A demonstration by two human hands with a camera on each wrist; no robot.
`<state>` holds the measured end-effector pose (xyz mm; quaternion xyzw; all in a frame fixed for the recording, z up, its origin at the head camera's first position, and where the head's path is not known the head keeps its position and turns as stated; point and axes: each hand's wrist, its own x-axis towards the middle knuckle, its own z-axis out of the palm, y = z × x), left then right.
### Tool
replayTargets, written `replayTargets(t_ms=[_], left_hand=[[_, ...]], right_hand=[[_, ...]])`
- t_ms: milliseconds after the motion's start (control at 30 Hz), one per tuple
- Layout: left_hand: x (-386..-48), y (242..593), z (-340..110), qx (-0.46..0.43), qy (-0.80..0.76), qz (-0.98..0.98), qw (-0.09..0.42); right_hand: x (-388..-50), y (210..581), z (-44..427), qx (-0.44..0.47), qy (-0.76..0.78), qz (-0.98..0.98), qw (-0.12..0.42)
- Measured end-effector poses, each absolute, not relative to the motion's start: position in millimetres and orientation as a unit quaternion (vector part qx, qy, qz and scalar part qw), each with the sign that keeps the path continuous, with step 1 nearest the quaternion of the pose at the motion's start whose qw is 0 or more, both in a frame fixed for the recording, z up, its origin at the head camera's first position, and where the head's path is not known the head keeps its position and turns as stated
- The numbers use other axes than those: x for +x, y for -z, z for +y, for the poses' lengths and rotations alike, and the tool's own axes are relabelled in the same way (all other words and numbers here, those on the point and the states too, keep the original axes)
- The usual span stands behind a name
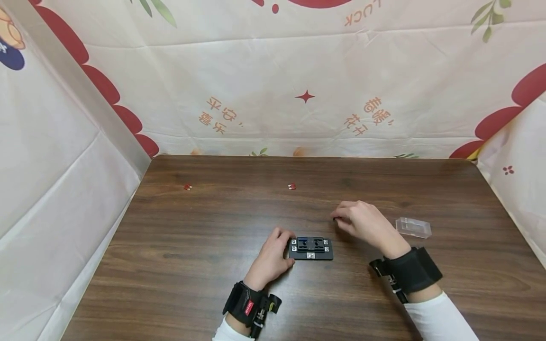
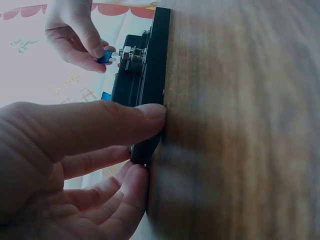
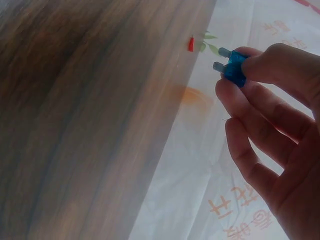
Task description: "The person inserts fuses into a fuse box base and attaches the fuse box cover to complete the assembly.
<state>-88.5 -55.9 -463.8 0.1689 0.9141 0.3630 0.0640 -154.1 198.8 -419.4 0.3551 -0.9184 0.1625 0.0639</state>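
A black fuse block (image 1: 300, 256) with metal bolts and terminals lies flat on the table. My left hand (image 1: 269, 255) grips its left end, thumb on the near side and fingers at the far side. A bit of blue (image 2: 106, 96), seemingly another fuse, shows on top of the block in the left wrist view. Up and to the right of the block, my right hand (image 1: 364, 223) pinches a blue blade fuse (image 3: 236, 70) between thumb and fingertips. Its two metal prongs point away from the fingers. The fuse is apart from the block in the head view.
Two small red blade fuses lie toward the table's back, one fuse (image 1: 187, 187) at left and another fuse (image 1: 292, 186) near the middle. A clear plastic box (image 1: 413, 228) stands right of my right hand. Printed cloth (image 1: 273, 71) hangs behind the wooden table (image 1: 179, 274).
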Motion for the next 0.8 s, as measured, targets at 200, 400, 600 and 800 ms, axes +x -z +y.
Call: replayTargets(t_ms=[200,400,600,800], left_hand=[[-87,465,-57,0.169,-0.363,0.914,0.065],[-87,465,-58,0.171,-0.366,0.912,0.066],[-86,464,-58,0.171,-0.369,0.911,0.067],[-86,464,-58,0.172,-0.369,0.911,0.067]], right_hand=[[-148,418,195,0.356,-0.168,-0.916,0.075],[-142,415,191,0.356,-0.176,-0.915,0.076],[-138,412,187,0.351,-0.185,-0.915,0.075],[-132,410,182,0.339,-0.201,-0.916,0.069]])
